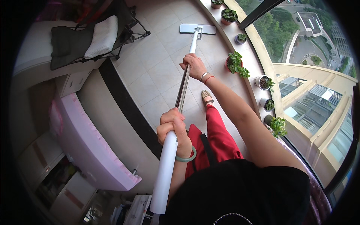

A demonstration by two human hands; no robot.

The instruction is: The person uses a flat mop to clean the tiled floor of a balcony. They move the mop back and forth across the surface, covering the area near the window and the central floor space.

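Observation:
A flat mop (183, 87) with a white and metal pole runs from near my body out across the floor. My left hand (173, 129) is wrapped round the pole at the upper white grip, a pale green bangle on its wrist. Farther along, my right hand (194, 66) is closed round the pole just above its lower white section. The mop's flat rectangular head (207, 29) rests on the tiles at the far end, with a metal frame at its joint. Nothing else is in either hand.
Light tiles (150, 80) cover the floor. Potted plants (235, 63) line the curved windowsill (255, 88) on the right. At the far left stands a folding chair (71, 43) with a white pillow (102, 36). A dark raised edge (125, 103) and a pink-covered surface (90, 150) lie left.

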